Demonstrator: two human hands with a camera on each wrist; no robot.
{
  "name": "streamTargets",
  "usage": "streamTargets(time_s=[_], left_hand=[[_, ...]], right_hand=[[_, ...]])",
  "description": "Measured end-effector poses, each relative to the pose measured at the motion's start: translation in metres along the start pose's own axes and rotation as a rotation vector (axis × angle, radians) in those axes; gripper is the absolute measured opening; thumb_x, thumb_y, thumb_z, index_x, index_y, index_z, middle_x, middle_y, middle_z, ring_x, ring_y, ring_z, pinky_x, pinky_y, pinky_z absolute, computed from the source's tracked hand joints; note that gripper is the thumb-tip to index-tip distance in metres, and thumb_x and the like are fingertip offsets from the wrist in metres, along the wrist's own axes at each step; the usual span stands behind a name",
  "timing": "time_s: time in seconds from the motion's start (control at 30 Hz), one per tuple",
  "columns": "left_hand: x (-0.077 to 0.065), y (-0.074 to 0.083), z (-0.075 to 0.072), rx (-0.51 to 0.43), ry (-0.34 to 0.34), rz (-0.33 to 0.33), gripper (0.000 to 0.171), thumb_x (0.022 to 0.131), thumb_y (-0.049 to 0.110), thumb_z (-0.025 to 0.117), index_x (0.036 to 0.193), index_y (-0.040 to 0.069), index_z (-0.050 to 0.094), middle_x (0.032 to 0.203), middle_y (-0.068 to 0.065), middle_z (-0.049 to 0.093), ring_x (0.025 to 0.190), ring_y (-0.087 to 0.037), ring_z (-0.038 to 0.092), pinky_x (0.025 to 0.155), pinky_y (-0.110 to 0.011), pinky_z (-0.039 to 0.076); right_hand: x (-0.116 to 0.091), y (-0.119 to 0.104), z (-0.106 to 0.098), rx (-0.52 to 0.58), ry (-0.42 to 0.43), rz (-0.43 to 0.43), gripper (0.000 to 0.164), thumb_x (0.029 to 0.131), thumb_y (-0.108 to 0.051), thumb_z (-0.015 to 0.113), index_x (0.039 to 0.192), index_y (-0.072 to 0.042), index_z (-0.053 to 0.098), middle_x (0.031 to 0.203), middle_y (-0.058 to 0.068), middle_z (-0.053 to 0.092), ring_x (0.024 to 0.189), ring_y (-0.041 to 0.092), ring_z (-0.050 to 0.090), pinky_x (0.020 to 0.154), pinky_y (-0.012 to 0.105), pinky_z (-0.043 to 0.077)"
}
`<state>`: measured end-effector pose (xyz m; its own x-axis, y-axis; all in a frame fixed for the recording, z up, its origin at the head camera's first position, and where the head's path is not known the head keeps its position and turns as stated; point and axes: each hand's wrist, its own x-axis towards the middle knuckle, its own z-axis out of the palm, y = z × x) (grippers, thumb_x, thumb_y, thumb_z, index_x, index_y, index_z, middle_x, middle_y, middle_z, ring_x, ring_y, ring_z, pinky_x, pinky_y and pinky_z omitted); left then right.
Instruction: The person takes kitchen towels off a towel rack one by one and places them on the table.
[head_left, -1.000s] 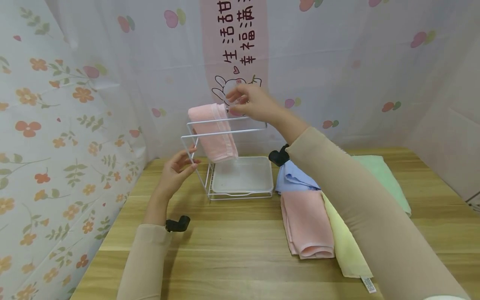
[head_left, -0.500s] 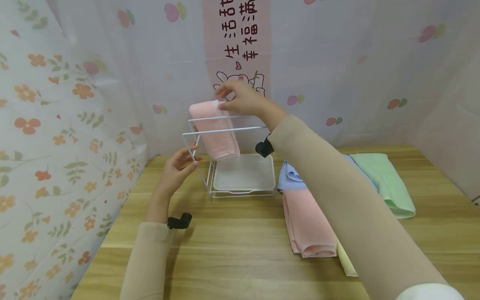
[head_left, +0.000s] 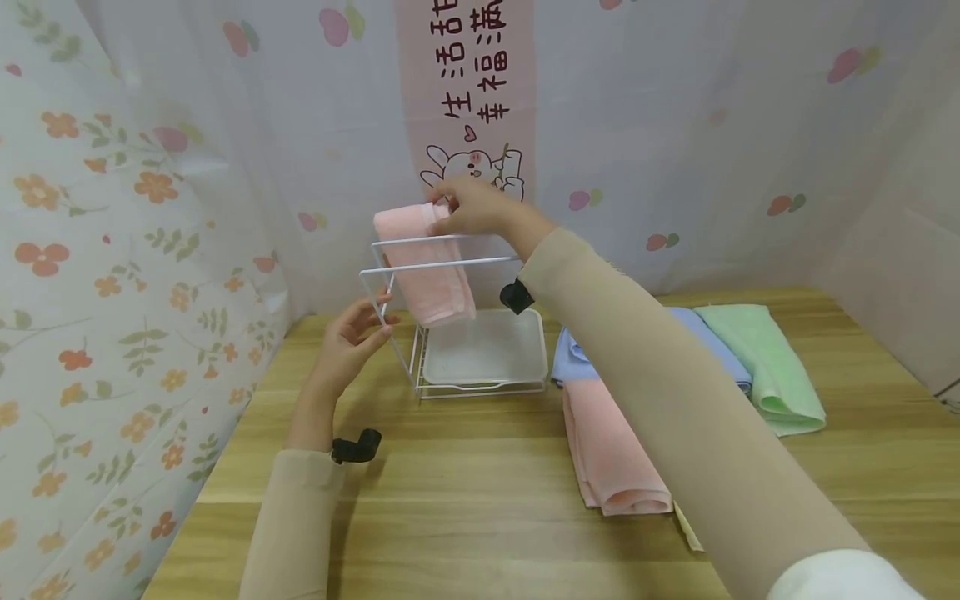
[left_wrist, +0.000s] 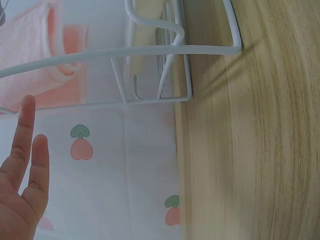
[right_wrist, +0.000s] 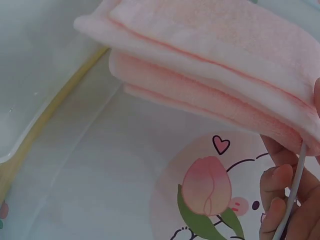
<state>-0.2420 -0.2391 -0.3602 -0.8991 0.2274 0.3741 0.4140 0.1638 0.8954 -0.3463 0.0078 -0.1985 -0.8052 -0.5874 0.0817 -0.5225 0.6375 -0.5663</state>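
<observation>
A folded pink towel [head_left: 431, 279] hangs over the top of a white wire rack [head_left: 450, 267]. My right hand [head_left: 480, 207] pinches the towel's upper right edge at the top bar. In the right wrist view, curled fingers [right_wrist: 276, 185] show beneath the towel's edge, beside a thin white wire. My left hand [head_left: 348, 337] is at the rack's left side, its fingertips touching the wire frame. Two straight fingers [left_wrist: 24, 130] show in the left wrist view; the rest of that hand is partly out of frame.
A pale tray [head_left: 487, 350] sits in the rack's base. Right of it on the wooden table [head_left: 420, 517] lie folded pink [head_left: 611, 450], blue [head_left: 705, 337] and green towels [head_left: 768, 362]. My right arm mostly covers a yellow cloth [head_left: 688, 529]. A printed curtain stands behind.
My right hand has moved left and slightly down onto the hanging towel's edge and now pinches it. The left hand has stayed by the rack's side.
</observation>
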Motion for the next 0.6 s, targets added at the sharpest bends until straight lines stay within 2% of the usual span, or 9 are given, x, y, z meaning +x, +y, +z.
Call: streamTargets(time_s=[0.2,0.27,0.37,0.5,0.6], left_hand=[[-0.0015,-0.0002,-0.0007,0.003,0.019,-0.001,0.045,0.096,0.001,0.06,0.14,0.001,0.049,0.16,-0.012,0.035,0.113,-0.012,0.062,0.097,-0.02,0.051],[-0.002,0.0001,-0.0005,-0.001,0.024,-0.002,0.046,0.096,0.0,0.06,0.14,-0.002,0.047,0.16,-0.012,0.036,0.112,-0.011,0.062,0.096,-0.02,0.052],[-0.0018,-0.0001,-0.0001,-0.003,0.016,-0.002,0.044,0.096,0.001,0.061,0.138,0.006,0.052,0.16,-0.012,0.035,0.112,-0.01,0.062,0.096,-0.02,0.052],[-0.0014,0.0002,0.0009,-0.001,0.009,0.004,0.043,0.096,0.002,0.061,0.134,0.022,0.057,0.16,-0.011,0.034,0.112,-0.01,0.062,0.097,-0.02,0.052],[-0.0009,0.0007,0.0018,-0.002,0.005,0.007,0.044,0.096,0.002,0.061,0.134,0.023,0.058,0.161,-0.01,0.034,0.113,-0.013,0.062,0.097,-0.019,0.052]], right_hand=[[0.001,-0.0035,0.0033,-0.071,0.009,-0.012,0.038,0.096,-0.016,0.06,0.132,-0.004,0.056,0.125,0.015,0.059,0.108,0.025,0.052,0.097,0.038,0.047],[0.0006,-0.0037,0.0039,-0.079,0.028,-0.005,0.037,0.096,-0.014,0.059,0.131,-0.003,0.057,0.126,0.015,0.059,0.109,0.024,0.051,0.098,0.037,0.046],[-0.0006,-0.0022,0.0047,-0.068,0.067,0.005,0.032,0.095,-0.014,0.061,0.125,-0.002,0.06,0.121,0.014,0.06,0.105,0.023,0.05,0.093,0.034,0.045],[-0.0007,0.0011,0.0058,-0.045,0.128,-0.017,0.017,0.093,-0.013,0.066,0.103,-0.002,0.06,0.105,0.011,0.057,0.095,0.02,0.047,0.079,0.027,0.041],[-0.0007,0.0043,0.0062,-0.026,0.171,-0.033,0.016,0.092,-0.012,0.069,0.09,-0.004,0.055,0.096,0.007,0.052,0.09,0.018,0.045,0.073,0.024,0.038]])
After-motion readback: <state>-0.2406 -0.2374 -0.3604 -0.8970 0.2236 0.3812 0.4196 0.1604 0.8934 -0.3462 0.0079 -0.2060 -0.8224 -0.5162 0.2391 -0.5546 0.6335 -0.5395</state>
